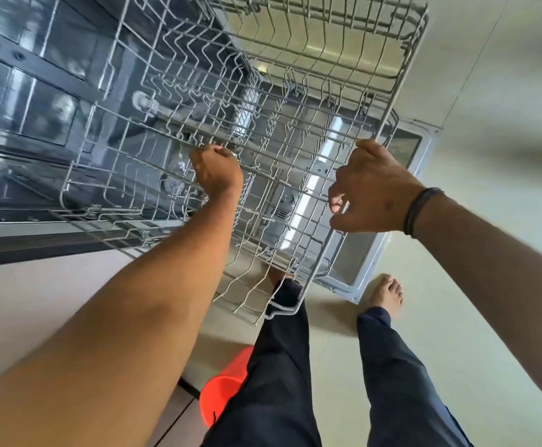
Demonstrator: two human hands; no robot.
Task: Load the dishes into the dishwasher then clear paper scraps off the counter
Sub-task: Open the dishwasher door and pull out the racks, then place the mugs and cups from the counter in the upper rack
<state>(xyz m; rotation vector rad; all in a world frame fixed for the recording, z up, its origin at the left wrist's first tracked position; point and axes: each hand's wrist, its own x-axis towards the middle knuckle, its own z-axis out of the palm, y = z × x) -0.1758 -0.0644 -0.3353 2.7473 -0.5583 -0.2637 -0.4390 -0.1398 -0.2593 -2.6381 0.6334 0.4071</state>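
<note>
While the grey wire dishwasher rack (263, 130) is standing pulled out over the lowered stainless dishwasher door (389, 201), the person is taking hold of it with both hands.

Left hand (216, 171): clenched over a cross wire near the middle of the rack's near side, knuckles up, forearm reaching in from below.

Right hand (368, 191): gripping the rack's right-hand rim wire, fingers curling under it; a dark band (419, 211) is sitting on that wrist. The two-handed hold is likely serving to keep the rack level and running straight on its runners as it is being positioned.

Rack contents: no dishes are showing among the tines; the rows are standing bare, so loading looks not yet begun. A second wire rack (327, 33) is showing further off, also bare as far as can be told.

Dishwasher cavity (53, 91): dark and blurred on the left; its interior detail cannot be made out.

Task items: neither the dishes, the paper scraps nor the bench is appearing in view, so their whereabouts cannot be told.

Surroundings: an orange plastic bucket (223, 388) is standing on the pale floor (456, 301) just beside the person's dark trouser leg (276, 366); a bare foot (387, 293) is planted near the door's corner.
</note>
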